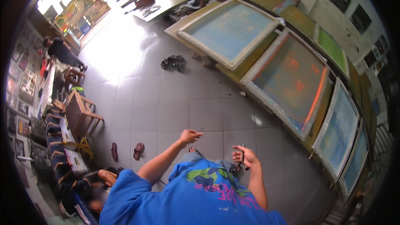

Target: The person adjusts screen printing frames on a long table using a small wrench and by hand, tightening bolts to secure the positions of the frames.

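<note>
Two bare hands out in front of a blue printed T-shirt (196,196), seen from the head view, above a grey tiled floor (175,112).

Left hand (189,135) stretched forward at the end of a bare forearm. Fingers loosely curled, grip released, nothing in it and touching nothing.

Right hand (246,156) raised closer to the chest, grip clenched round a thin dark stick-like tool (243,160). Too small to tell whether a pen, a blade or a brush.

Leaning in a row along the right-hand wall, well apart from both hands:
- a large wooden-framed screen with blue mesh (231,29)
- a wooden-framed screen stained orange and blue (291,79), nearest to the tool
- a pale blue framed screen (339,127) further round

Judged from this: tool picked up and held, but not brought to any screen. No fresh mark to be made out, so nearly everything is left to do.

Elsewhere:
- a pair of dark sandals (173,62) far out on the tiles
- a pair of brown sandals (126,151) near a small wooden stool (81,114)
- another person's hand (107,176) at lower left
</note>
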A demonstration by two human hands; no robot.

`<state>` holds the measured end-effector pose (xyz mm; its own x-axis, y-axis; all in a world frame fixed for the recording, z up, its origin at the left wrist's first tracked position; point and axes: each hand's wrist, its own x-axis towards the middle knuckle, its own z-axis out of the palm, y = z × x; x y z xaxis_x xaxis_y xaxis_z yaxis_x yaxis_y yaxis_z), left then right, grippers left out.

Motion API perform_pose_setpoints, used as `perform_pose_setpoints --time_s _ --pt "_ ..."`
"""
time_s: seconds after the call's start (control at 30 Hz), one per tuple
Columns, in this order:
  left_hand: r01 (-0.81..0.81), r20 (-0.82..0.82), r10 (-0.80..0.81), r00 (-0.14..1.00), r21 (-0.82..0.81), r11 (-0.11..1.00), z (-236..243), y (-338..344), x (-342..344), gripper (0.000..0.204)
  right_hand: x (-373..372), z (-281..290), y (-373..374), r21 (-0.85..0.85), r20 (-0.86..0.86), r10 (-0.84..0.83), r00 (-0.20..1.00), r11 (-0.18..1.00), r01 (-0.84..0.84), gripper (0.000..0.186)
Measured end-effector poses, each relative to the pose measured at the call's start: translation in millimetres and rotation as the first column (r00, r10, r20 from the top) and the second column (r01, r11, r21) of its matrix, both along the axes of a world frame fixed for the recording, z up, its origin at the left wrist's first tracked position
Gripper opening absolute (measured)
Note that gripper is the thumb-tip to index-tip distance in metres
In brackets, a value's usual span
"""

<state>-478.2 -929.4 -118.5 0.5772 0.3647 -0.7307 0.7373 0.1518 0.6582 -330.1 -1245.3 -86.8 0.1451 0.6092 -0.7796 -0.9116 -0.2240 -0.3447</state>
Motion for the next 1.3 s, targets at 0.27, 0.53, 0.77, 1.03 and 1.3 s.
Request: perform_pose_setpoints --time_s 0.27,0.53,0.77,1.03,1.3 --pt "-0.510 0.042 0.509 0.860 0.029 0.859 -10 164 -149 0.037 -23 -55 195 -0.230 0.102 0.466 0.879 0.871 -0.435 0.037" --pt "-0.650 0.300 0.634 0.713 -0.057 0.757 47 245 -99 0.032 57 35 318 0.215 0.237 0.413 0.879 0.861 -0.462 0.033" --pt "-0.673 0.577 0.440 0.687 0.279 0.685 168 398 -15 0.025 140 150 366 0.034 0.518 0.337 0.786 0.910 -0.412 0.034" --pt "-0.782 0.714 0.340 0.612 0.483 0.394 250 562 50 0.029 279 224 380 0.689 0.550 -0.537 0.640 0.724 0.016 0.045" --pt "-0.389 0.396 0.104 0.912 0.758 0.524 160 695 211 0.028 263 213 523 -0.188 0.684 0.428 0.591 0.886 -0.424 0.037"
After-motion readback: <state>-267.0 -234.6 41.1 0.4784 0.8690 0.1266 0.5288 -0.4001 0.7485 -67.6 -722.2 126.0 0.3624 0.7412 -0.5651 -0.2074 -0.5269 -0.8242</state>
